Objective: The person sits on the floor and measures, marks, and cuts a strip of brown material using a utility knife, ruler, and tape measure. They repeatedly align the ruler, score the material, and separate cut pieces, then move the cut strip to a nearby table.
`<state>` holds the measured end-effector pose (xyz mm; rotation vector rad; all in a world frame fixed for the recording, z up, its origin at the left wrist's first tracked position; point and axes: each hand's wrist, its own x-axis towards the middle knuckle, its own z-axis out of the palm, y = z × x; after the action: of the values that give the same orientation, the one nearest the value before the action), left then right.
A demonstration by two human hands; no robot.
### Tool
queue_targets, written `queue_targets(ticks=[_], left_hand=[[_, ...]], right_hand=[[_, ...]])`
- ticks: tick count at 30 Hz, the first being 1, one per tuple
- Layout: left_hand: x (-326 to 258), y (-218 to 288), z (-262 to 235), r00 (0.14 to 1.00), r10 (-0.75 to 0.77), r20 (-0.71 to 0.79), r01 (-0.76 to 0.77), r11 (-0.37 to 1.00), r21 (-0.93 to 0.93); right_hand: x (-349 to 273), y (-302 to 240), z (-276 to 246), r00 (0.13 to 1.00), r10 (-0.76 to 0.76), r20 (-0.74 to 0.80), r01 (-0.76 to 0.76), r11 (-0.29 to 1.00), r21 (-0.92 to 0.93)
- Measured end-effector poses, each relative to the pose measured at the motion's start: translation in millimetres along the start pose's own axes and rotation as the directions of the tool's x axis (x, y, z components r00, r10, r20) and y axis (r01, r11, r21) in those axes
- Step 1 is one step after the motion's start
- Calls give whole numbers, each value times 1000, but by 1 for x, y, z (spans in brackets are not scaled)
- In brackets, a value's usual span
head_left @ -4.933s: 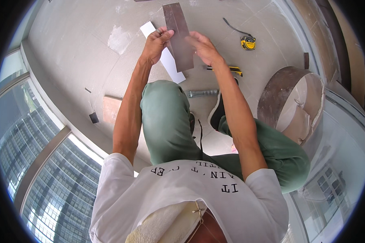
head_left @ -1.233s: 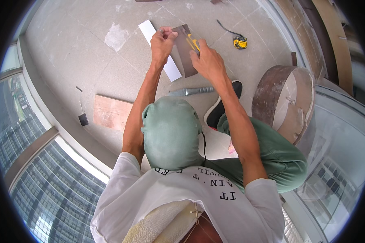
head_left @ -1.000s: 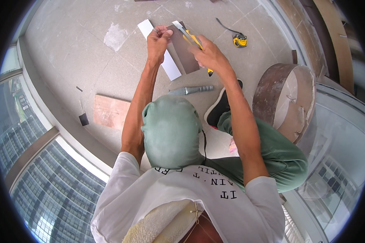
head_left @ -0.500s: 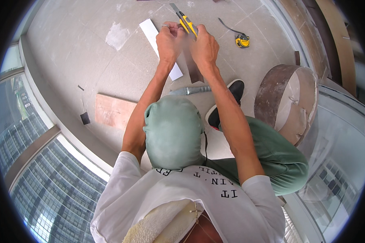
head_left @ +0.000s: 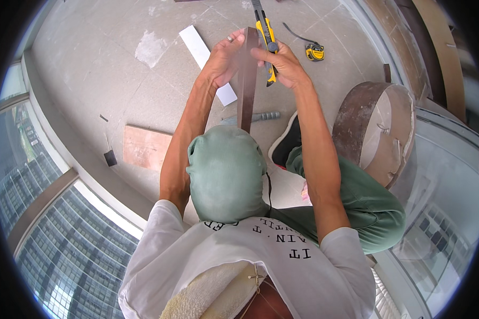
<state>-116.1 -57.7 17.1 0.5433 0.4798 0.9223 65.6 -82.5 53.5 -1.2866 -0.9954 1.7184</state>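
In front of me a long dark brown strip (head_left: 246, 85) stands up lengthwise between my hands, its near end reaching behind my knee. My left hand (head_left: 222, 61) is closed on its far end, thumb and fingers pinching the edge. A yellow and black utility knife (head_left: 266, 37) is in my right hand (head_left: 286, 65), blade out and pointing away from me. The thumb of that hand reaches over to the strip's right side. Beneath my left wrist a white strip (head_left: 197, 47) lies on the floor. A grey tube-shaped thing (head_left: 261, 117) lies partly behind the brown strip.
A yellow tape measure (head_left: 314, 52) with its tape partly out lies at the far right. Right of my bent leg stands a large coil of brown edging (head_left: 356, 119). A pinkish board (head_left: 143, 146) lies at left, near the window ledge (head_left: 77, 125).
The brown strip has been raised and turned between my hands. My right hand has moved right and nearer, and the knife has swung more upright. My left hand has drawn slightly nearer.
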Motion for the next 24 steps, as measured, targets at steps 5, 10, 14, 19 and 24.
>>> queue_targets(ticks=[5, 10, 14, 19, 24], left_hand=[[-2, 7, 1, 999, -35, -35, 39, 990, 136], [-6, 21, -5, 993, 23, -115, 15, 948, 318], [-8, 22, -27, 964, 115, -239, -16, 925, 379], [0, 25, -40, 915, 215, -341, -94, 937, 337], [16, 25, -45, 859, 233, -455, -147, 965, 217]], right_hand=[[2, 7, -6, 999, 9, 44, -12, 998, 61], [3, 7, -2, 987, -46, -153, 22, 987, -157], [-15, 3, 13, 939, -166, -301, 45, 927, -373], [-36, 3, 31, 921, -178, -347, 27, 917, -398], [-19, 22, 15, 982, -90, -169, 30, 942, -333]])
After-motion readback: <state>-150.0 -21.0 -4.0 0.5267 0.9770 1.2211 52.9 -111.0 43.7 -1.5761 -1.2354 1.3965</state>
